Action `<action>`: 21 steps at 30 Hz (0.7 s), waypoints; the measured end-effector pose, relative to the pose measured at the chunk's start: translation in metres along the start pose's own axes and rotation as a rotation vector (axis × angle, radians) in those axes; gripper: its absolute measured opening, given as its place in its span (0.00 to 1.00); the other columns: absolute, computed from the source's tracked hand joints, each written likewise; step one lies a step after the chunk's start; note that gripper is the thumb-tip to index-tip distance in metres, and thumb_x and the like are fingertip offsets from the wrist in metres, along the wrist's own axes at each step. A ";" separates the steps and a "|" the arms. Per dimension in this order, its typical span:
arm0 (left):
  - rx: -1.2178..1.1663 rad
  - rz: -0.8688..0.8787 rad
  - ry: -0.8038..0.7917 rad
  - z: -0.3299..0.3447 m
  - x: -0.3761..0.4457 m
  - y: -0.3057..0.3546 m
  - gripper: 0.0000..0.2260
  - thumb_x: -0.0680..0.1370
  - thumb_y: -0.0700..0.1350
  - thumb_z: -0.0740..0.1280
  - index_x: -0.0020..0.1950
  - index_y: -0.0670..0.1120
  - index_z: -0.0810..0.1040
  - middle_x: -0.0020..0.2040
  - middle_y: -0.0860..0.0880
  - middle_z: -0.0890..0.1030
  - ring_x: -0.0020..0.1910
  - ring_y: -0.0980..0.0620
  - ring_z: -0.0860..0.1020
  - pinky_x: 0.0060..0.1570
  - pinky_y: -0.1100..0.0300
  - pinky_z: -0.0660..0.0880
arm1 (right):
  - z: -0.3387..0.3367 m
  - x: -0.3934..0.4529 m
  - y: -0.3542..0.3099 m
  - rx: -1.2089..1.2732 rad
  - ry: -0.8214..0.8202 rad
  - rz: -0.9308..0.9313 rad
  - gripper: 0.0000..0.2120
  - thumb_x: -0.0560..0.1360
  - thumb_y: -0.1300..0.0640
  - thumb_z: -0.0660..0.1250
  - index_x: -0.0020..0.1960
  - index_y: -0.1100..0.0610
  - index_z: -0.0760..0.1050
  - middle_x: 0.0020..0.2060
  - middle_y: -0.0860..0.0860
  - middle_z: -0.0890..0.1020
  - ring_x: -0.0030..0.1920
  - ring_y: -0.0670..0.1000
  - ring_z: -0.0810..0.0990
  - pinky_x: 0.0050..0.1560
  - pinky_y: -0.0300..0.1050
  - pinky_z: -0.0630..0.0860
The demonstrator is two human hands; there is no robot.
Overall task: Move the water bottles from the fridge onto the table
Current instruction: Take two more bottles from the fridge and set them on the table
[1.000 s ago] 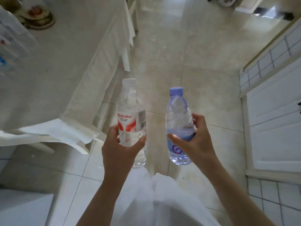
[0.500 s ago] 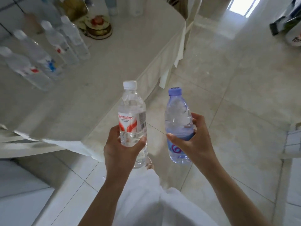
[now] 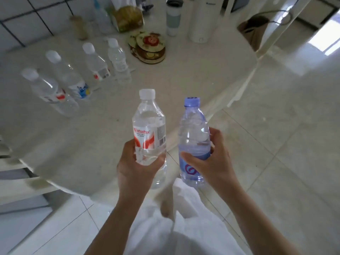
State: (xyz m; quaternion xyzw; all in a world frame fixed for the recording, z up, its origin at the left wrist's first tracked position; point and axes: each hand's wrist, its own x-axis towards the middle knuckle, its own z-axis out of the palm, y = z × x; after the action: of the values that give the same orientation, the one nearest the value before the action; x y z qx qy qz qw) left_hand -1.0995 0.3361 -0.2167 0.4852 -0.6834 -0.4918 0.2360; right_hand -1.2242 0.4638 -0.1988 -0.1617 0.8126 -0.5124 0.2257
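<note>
My left hand (image 3: 135,170) grips a clear water bottle (image 3: 148,126) with a white cap and a red-and-white label, held upright over the near edge of the table (image 3: 92,144). My right hand (image 3: 213,162) holds a blue-tinted bottle (image 3: 193,133) with a purple cap, upright, just off the table's edge above the floor. Several clear bottles stand on the table to the far left, among them a red-labelled one (image 3: 49,91), a blue-labelled one (image 3: 68,76) and a small ribbed one (image 3: 118,60).
At the back of the table stand a round flowered tin (image 3: 150,47), a white-and-green tumbler (image 3: 173,17), a white kettle (image 3: 204,19) and a yellow packet (image 3: 128,17). A tiled wall (image 3: 27,21) runs behind. The tiled floor (image 3: 276,126) spreads to the right.
The view has swung left and up, bringing the whole table and its row of bottles into sight. Both hands keep their bottles, now closer to the table's edge.
</note>
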 end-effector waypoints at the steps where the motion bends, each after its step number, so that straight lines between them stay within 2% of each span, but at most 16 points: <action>1: -0.006 -0.010 0.017 0.004 0.008 0.002 0.33 0.55 0.63 0.73 0.55 0.49 0.77 0.45 0.54 0.84 0.42 0.54 0.83 0.45 0.52 0.81 | 0.002 0.014 -0.003 -0.007 -0.018 -0.005 0.35 0.52 0.41 0.76 0.55 0.44 0.67 0.49 0.46 0.80 0.47 0.48 0.83 0.46 0.56 0.81; 5: -0.031 -0.071 0.101 0.021 0.044 0.011 0.32 0.56 0.62 0.74 0.56 0.51 0.77 0.46 0.55 0.84 0.43 0.55 0.83 0.46 0.53 0.81 | 0.010 0.075 -0.016 -0.040 -0.094 -0.065 0.32 0.51 0.40 0.75 0.52 0.42 0.67 0.46 0.43 0.81 0.44 0.46 0.82 0.45 0.54 0.81; 9: -0.084 -0.148 0.227 0.042 0.086 0.025 0.32 0.56 0.61 0.75 0.57 0.50 0.77 0.47 0.53 0.84 0.44 0.54 0.83 0.44 0.57 0.79 | 0.014 0.141 -0.032 -0.063 -0.227 -0.138 0.33 0.53 0.42 0.76 0.54 0.45 0.68 0.46 0.45 0.82 0.45 0.49 0.83 0.45 0.57 0.80; 12: -0.105 -0.218 0.307 0.056 0.112 0.030 0.30 0.57 0.56 0.77 0.56 0.48 0.77 0.47 0.50 0.84 0.45 0.51 0.83 0.44 0.56 0.78 | 0.019 0.183 -0.046 -0.081 -0.334 -0.169 0.34 0.52 0.44 0.77 0.55 0.44 0.67 0.49 0.47 0.81 0.46 0.47 0.82 0.44 0.46 0.80; 14: -0.136 -0.270 0.377 0.065 0.130 0.033 0.28 0.59 0.51 0.80 0.55 0.47 0.77 0.46 0.49 0.83 0.44 0.50 0.82 0.44 0.56 0.77 | 0.024 0.212 -0.055 -0.100 -0.425 -0.179 0.35 0.54 0.49 0.80 0.56 0.45 0.67 0.49 0.48 0.81 0.45 0.45 0.82 0.42 0.38 0.77; 17: -0.145 -0.293 0.487 0.073 0.157 0.032 0.23 0.63 0.41 0.81 0.53 0.44 0.74 0.44 0.49 0.80 0.42 0.51 0.80 0.39 0.63 0.72 | 0.044 0.255 -0.062 -0.168 -0.514 -0.239 0.34 0.56 0.53 0.80 0.58 0.50 0.70 0.49 0.49 0.81 0.47 0.48 0.80 0.43 0.38 0.72; 19: -0.150 -0.294 0.552 0.074 0.172 0.029 0.25 0.62 0.38 0.81 0.53 0.41 0.72 0.43 0.49 0.78 0.39 0.54 0.78 0.38 0.68 0.71 | 0.060 0.273 -0.067 -0.193 -0.537 -0.274 0.32 0.56 0.51 0.80 0.57 0.51 0.71 0.49 0.50 0.80 0.47 0.48 0.80 0.43 0.38 0.71; 21: -0.165 -0.288 0.601 0.072 0.188 0.028 0.28 0.61 0.36 0.81 0.55 0.41 0.70 0.44 0.51 0.77 0.39 0.59 0.77 0.36 0.75 0.70 | 0.077 0.289 -0.072 -0.199 -0.559 -0.263 0.29 0.58 0.55 0.80 0.55 0.51 0.71 0.45 0.49 0.81 0.43 0.44 0.80 0.39 0.34 0.72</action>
State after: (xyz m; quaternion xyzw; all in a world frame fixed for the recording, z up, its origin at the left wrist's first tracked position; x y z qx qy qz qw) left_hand -1.2477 0.2010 -0.2500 0.6791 -0.4656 -0.4088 0.3936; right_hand -1.4251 0.2322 -0.2203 -0.4211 0.7375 -0.3910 0.3550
